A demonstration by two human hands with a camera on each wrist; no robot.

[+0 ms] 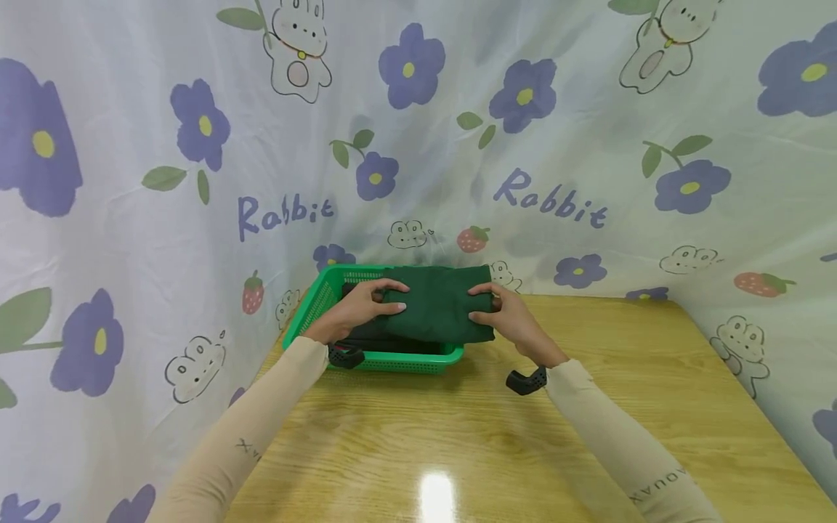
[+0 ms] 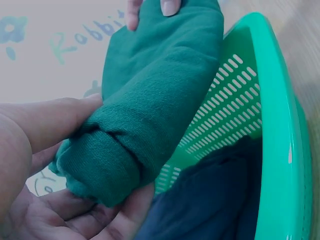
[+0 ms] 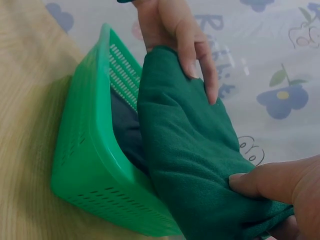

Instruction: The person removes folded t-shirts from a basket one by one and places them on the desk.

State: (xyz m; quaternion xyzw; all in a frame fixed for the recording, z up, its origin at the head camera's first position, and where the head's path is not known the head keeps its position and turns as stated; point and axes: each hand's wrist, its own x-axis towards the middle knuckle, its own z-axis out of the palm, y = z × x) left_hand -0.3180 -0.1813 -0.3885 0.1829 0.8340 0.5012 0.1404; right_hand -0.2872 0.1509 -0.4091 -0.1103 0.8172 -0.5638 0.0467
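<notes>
A folded dark green garment (image 1: 438, 305) is held between both hands over the right part of a bright green plastic basket (image 1: 405, 362). My left hand (image 1: 360, 309) grips its left end, thumb on one face and fingers curled beneath, as the left wrist view shows. At the opposite end my right hand (image 1: 513, 319) pinches the cloth, its thumb (image 3: 250, 184) pressing the near face. Dark folded cloth (image 2: 210, 195) lies inside the basket below the green bundle, which partly hides it.
The basket stands at the back left of a wooden table (image 1: 556, 421), close to a hanging curtain (image 1: 445, 145) printed with flowers and rabbits. Table surface extends in front and to the right. Black wrist devices (image 1: 526, 380) hang under both wrists.
</notes>
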